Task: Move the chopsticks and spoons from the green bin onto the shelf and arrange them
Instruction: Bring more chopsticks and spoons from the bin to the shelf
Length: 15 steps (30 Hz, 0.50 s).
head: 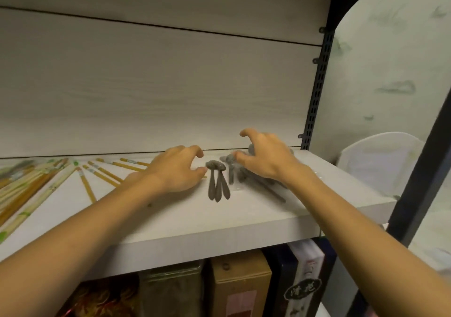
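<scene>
Both hands reach over the white shelf (244, 221), palms down. The left hand (175, 170) sits just left of centre with its fingers loosely curled and spread, thumb tip near the bowl of a grey spoon; whether it touches the spoon cannot be told, and it holds nothing that shows. The right hand (266, 157) hovers at about 2 o'clock from the left one, its fingers arched and spread like a claw, forefinger raised, thumb tip down among the spoon bowls of the right-hand cluster; contact there is blurred and cannot be told.

Between the hands lies a small group of grey spoons (218, 182), three handles counted, bowls together toward 12 o'clock and handles fanning toward 6 o'clock. Just to its right, partly under the right hand, lies a second pile of grey spoons (258, 182), blurred; at least four, an exact count is not possible. One handle runs out of it toward 5 o'clock.

At 9 o'clock from the left hand, wooden chopsticks (97, 173) lie on the shelf: about six loose pairs fan out near the hand, and a denser heap (22, 190) with green-printed wrappers lies toward the left edge, too many and too blurred to count.

Under the shelf stand boxes (240, 290), four counted, the rightmost dark with a white label.
</scene>
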{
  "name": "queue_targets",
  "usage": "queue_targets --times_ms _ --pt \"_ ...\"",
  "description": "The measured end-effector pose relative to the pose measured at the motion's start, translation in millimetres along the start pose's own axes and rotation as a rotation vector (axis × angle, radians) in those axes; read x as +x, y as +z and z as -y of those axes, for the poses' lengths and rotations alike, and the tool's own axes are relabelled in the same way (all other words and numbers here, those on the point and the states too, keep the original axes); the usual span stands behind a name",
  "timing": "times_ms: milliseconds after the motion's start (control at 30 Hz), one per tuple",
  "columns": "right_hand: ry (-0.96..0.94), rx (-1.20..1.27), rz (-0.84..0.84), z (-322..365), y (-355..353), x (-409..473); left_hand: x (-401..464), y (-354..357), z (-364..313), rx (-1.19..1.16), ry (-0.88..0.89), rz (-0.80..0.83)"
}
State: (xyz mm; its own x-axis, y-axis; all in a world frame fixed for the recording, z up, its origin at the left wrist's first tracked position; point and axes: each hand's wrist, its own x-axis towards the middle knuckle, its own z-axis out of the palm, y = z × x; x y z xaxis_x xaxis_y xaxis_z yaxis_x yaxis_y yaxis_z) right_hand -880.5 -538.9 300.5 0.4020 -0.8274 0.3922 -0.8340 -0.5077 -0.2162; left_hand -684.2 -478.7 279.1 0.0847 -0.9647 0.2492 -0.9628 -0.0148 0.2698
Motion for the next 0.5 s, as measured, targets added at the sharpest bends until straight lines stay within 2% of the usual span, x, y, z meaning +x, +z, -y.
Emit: queue_targets --times_ms 233,367,500 --pt "-0.305 -0.037 -0.125 86 14 -41 -104 -40 49 0.153 0.003 -0.284" --pt "-0.449 -0.036 -0.156 147 30 -72 -174 -49 88 0.194 -0.054 -0.317" --pt "-0.546 0.032 -0.197 216 54 -107 -246 -60 139 0.216 -0.087 -0.448"
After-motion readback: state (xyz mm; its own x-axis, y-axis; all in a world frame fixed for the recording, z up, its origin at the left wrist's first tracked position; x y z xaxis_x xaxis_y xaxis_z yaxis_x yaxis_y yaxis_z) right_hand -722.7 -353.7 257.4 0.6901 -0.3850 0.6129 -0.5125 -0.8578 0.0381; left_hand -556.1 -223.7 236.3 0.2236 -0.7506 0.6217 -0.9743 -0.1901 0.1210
